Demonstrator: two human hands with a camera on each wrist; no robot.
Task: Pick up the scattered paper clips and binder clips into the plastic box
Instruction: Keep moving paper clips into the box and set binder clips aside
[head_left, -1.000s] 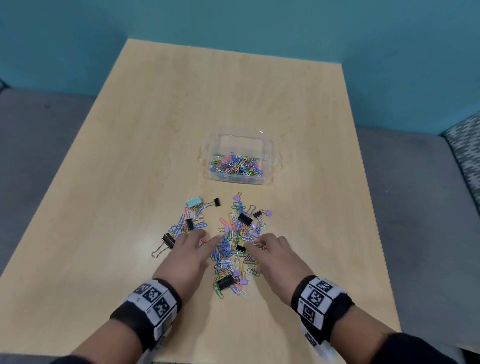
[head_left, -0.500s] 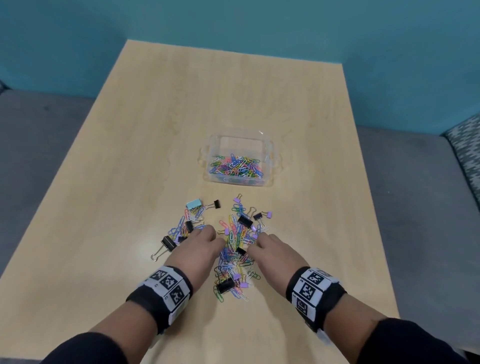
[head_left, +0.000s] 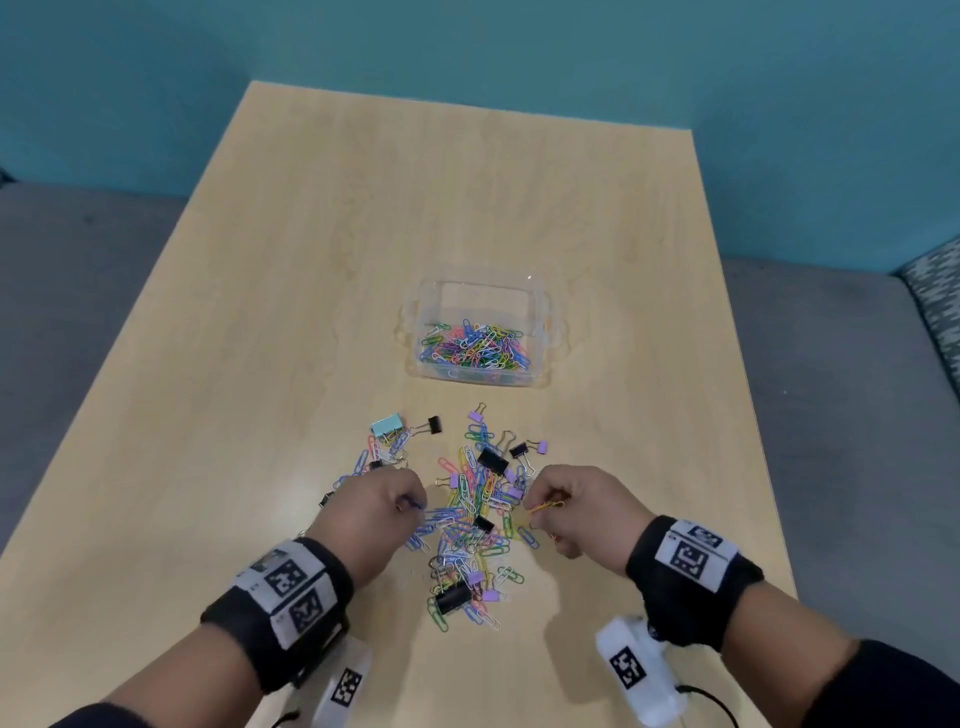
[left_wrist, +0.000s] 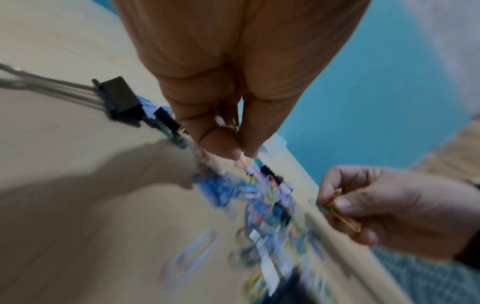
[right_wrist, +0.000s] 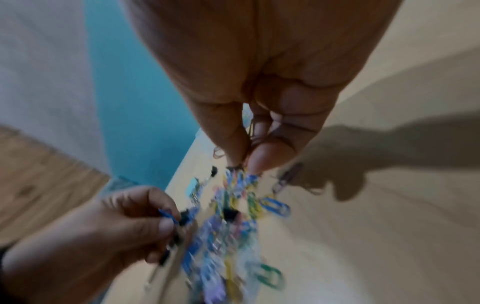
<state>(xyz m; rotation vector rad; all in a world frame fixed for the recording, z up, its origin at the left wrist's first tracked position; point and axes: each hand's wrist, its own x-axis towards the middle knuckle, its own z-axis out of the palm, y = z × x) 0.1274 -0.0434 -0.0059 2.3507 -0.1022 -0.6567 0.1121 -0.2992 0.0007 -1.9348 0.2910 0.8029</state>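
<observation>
**Both hands pinch clips over the scattered pile**

Head view: on the pale wooden table (head_left: 322, 270) stands a clear plastic box (head_left: 540, 317), open on top, holding a layer of coloured wire paper clips (head_left: 475, 348). Nearer the person lies a loose pile of coloured paper clips and binder clips (head_left: 467, 519), with black, lilac and one pale-blue binder clip among them, pointing every way. The left hand (head_left: 371, 512) sits at the pile's left edge, fingers curled, pinching a blue paper clip (head_left: 413, 503). The right hand (head_left: 582, 506) sits at the right edge, fingers curled round a yellow paper clip (head_left: 545, 505) whose long axis runs roughly left to right.

Left wrist view: the thumb and forefinger meet tip to tip above the blurred pile. A black binder clip (left_wrist: 119, 98) lies just beside them, its wire handles pointing away to the picture's left. The right hand holds its yellow clip slantwise.

Right wrist view: the fingertips are pressed together on thin wire; the pile below is blurred.
</observation>
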